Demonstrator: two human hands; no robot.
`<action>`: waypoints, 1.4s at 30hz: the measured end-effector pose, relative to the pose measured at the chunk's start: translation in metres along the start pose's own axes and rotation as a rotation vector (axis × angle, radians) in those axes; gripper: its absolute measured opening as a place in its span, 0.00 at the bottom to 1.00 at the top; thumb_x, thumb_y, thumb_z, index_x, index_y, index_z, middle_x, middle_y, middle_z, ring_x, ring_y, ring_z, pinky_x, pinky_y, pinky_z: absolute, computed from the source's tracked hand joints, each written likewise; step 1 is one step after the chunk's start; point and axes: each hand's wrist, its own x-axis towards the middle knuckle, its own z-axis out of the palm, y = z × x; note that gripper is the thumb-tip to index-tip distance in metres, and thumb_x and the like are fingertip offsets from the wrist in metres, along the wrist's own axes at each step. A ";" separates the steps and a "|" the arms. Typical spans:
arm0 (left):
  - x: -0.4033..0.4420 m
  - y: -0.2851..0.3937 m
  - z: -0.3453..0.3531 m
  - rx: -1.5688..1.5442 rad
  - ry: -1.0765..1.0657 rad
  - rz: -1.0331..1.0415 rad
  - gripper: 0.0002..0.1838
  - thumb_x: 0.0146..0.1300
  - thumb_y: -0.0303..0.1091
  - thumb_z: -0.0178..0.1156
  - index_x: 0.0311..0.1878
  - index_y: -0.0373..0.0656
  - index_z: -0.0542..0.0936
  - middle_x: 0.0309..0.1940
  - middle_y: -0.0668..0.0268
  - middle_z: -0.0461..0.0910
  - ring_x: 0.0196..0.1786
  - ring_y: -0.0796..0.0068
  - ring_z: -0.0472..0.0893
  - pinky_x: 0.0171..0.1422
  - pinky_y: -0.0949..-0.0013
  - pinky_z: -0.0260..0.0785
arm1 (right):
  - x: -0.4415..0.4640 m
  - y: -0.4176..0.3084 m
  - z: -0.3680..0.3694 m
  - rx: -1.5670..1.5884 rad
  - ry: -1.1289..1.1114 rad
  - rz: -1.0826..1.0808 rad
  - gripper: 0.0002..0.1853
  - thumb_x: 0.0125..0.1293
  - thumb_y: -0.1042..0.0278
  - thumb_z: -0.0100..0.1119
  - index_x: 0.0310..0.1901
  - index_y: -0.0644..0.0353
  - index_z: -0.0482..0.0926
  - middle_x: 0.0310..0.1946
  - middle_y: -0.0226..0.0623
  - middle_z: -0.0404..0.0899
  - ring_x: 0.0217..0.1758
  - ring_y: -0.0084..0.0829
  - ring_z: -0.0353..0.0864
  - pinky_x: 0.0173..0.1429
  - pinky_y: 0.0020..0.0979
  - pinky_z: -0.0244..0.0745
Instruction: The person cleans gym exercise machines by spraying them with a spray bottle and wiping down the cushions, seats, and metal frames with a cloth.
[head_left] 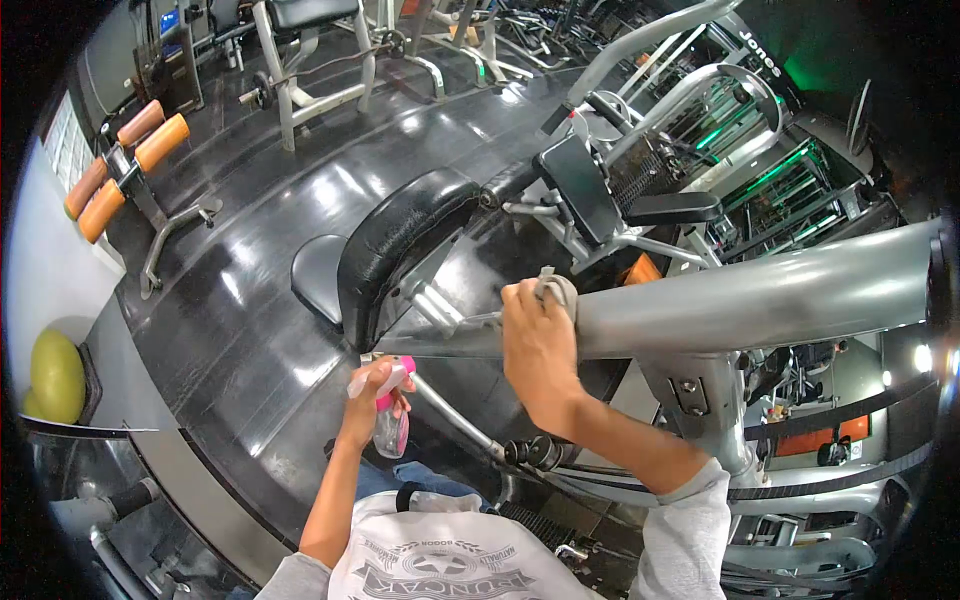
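In the head view, my left hand [372,388] is wrapped round the neck of a spray bottle [391,432] with a pink and white trigger head and a clear body. My right hand [540,345] presses a light grey cloth [558,292] against a thick silver machine tube [750,300]. The fingers curl over the top of the tube, and part of the cloth is hidden beneath them. Just beyond both hands is a black curved pad [400,235] of the same machine, beside a smaller black seat [320,275].
A stand with orange foam rollers [162,142] is at the left, above a green ball [58,375]. Another machine with a black backrest [580,190] stands ahead on the right. A bench frame [320,100] is at the back. Glossy dark floor [250,220] lies between.
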 end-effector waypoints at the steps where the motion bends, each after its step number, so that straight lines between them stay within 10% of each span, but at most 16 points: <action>1: -0.001 -0.002 -0.002 -0.002 0.000 -0.005 0.33 0.65 0.65 0.55 0.42 0.36 0.80 0.29 0.60 0.83 0.19 0.76 0.77 0.27 0.73 0.73 | 0.009 -0.006 0.000 -0.082 -0.104 -0.076 0.17 0.64 0.64 0.56 0.50 0.62 0.84 0.54 0.37 0.72 0.65 0.38 0.67 0.67 0.35 0.63; 12: -0.006 0.001 -0.005 0.014 0.019 -0.001 0.33 0.65 0.64 0.56 0.44 0.36 0.80 0.29 0.60 0.82 0.20 0.75 0.77 0.25 0.74 0.71 | 0.033 0.020 -0.002 0.251 -0.303 -0.088 0.14 0.58 0.67 0.65 0.46 0.53 0.87 0.52 0.31 0.75 0.61 0.35 0.71 0.59 0.39 0.67; 20: 0.007 -0.007 0.008 0.000 -0.034 0.027 0.31 0.65 0.62 0.56 0.39 0.37 0.80 0.28 0.60 0.82 0.21 0.74 0.79 0.25 0.74 0.70 | -0.012 0.021 0.006 0.131 0.137 0.044 0.10 0.60 0.65 0.60 0.41 0.54 0.86 0.45 0.31 0.73 0.55 0.31 0.71 0.55 0.33 0.68; 28: 0.007 -0.001 0.021 0.004 -0.059 0.054 0.31 0.66 0.63 0.55 0.38 0.37 0.79 0.28 0.60 0.82 0.19 0.74 0.78 0.25 0.73 0.72 | -0.028 -0.022 0.075 0.259 0.458 -0.400 0.09 0.54 0.62 0.61 0.36 0.52 0.82 0.47 0.25 0.73 0.54 0.27 0.72 0.51 0.29 0.72; 42: 0.015 0.027 0.047 0.022 -0.177 0.134 0.30 0.65 0.64 0.55 0.37 0.39 0.78 0.28 0.59 0.83 0.21 0.73 0.81 0.22 0.74 0.70 | -0.041 0.019 0.019 0.041 0.460 0.035 0.09 0.53 0.61 0.61 0.37 0.46 0.82 0.46 0.20 0.74 0.55 0.23 0.74 0.49 0.29 0.70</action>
